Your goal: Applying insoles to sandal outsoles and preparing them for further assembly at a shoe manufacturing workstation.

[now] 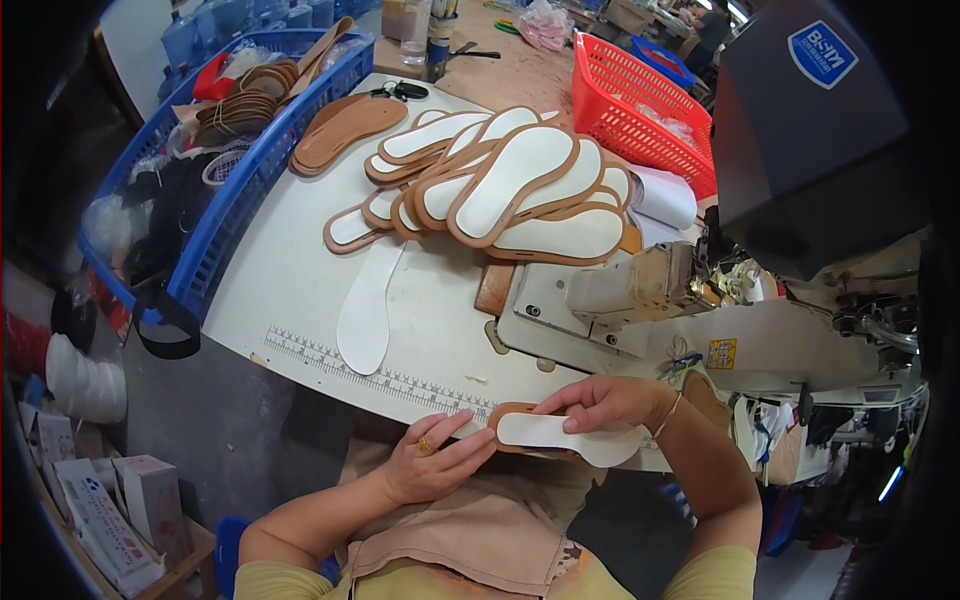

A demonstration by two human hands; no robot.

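At the near edge of the white tabletop (290, 270), just in front of the person's chest, both hands meet on one insole (545, 432), a white piece backed with tan that lies flat and crosswise. The left hand (432, 460) has its grip closed lightly on the insole's left end, fingers stretched along the edge and a ring on one finger. The right hand (608, 400) is grasping the insole from above, fingertips pressed on its top near the middle, a thin bracelet at the wrist.

Beyond the hands a printed ruler strip (380, 375) runs along the tabletop. A single plain white sole shape (366, 310) lies above it. Farther back is a fanned pile of tan-rimmed white insoles (510, 180), with plain brown soles (345, 132) beside them. A sewing machine (700, 310) stands to the right. A blue basket (240, 190) sits at the left, a red basket (640, 105) at the far right.
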